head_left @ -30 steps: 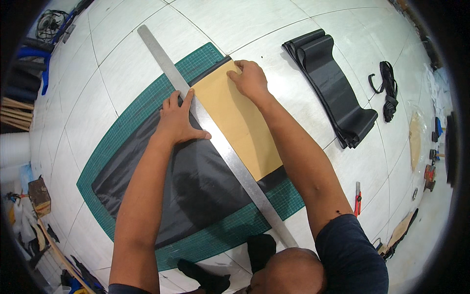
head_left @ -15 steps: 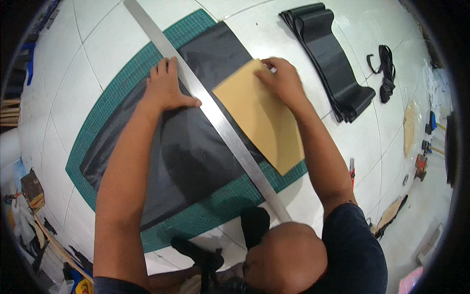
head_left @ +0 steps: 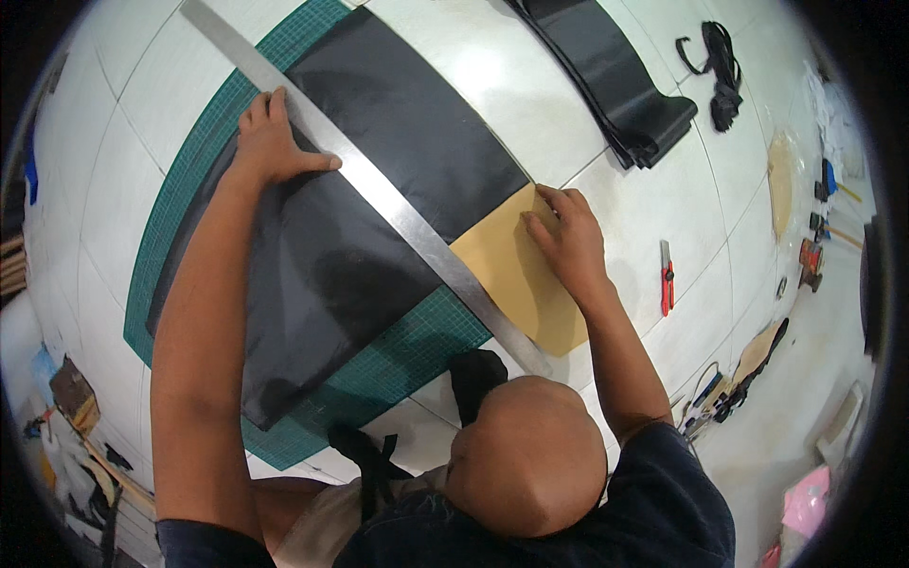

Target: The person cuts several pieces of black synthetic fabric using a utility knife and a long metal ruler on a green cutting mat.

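A long steel ruler (head_left: pixel 379 197) lies diagonally across a black sheet of material (head_left: pixel 417 123) on a green cutting mat (head_left: pixel 402 346). My left hand (head_left: pixel 270 147) presses on the ruler's upper part, thumb and fingers spread, fingertips at its edge. My right hand (head_left: pixel 573 237) pinches the edge of a tan card (head_left: pixel 516 265) between thumb and fingers. The card lies flat right of the ruler, its left edge along the ruler and its upper edge at the black sheet's near right end. Part of the card is hidden under my right hand.
A red utility knife (head_left: pixel 668 279) lies on the white tiled floor (head_left: pixel 625 227) right of my right hand. Folded black material (head_left: pixel 615 76) and a bundle of black straps (head_left: pixel 724 80) rest at the far right. A hammer (head_left: pixel 812 260) and other tools line the right side.
My right hand has slid the tan card toward me along the ruler, uncovering the right part of the black sheet. My left hand stays on the ruler. The whole view has shifted somewhat.
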A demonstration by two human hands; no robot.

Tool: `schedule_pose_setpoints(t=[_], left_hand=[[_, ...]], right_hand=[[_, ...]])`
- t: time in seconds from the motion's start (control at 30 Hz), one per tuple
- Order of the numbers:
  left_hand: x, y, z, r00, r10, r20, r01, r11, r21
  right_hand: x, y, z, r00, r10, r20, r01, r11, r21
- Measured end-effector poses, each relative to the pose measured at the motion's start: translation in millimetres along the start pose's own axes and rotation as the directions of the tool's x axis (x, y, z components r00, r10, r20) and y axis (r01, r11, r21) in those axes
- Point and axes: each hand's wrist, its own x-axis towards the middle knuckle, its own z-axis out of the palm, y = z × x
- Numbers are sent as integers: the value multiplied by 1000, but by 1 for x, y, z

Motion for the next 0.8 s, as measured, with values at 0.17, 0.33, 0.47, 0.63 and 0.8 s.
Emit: schedule_pose_setpoints(t=[0.17, 0.33, 0.47, 0.63, 0.8], left_hand=[[0, -13, 3, 1000, -8, 1, 8, 1000, -9], [-1, 0, -3, 998, -46, 38, 47, 999, -19], [-7, 11, -8, 997, -59, 58, 62, 996, -65], [-5, 6, -8, 999, -24, 31, 25, 999, -47], [-5, 4, -7, 1000, -11, 18, 11, 999, -42]], right_hand=[[5, 6, 6, 999, -6, 53, 8, 1000, -20], [4, 4, 5, 1000, 14, 26, -13, 999, -31], [4, 10, 5, 998, 29, 63, -29, 1000, 1], [6, 12, 6, 996, 19, 89, -20, 1000, 7], [7, 12, 8, 997, 13, 74, -13, 1000, 6]])
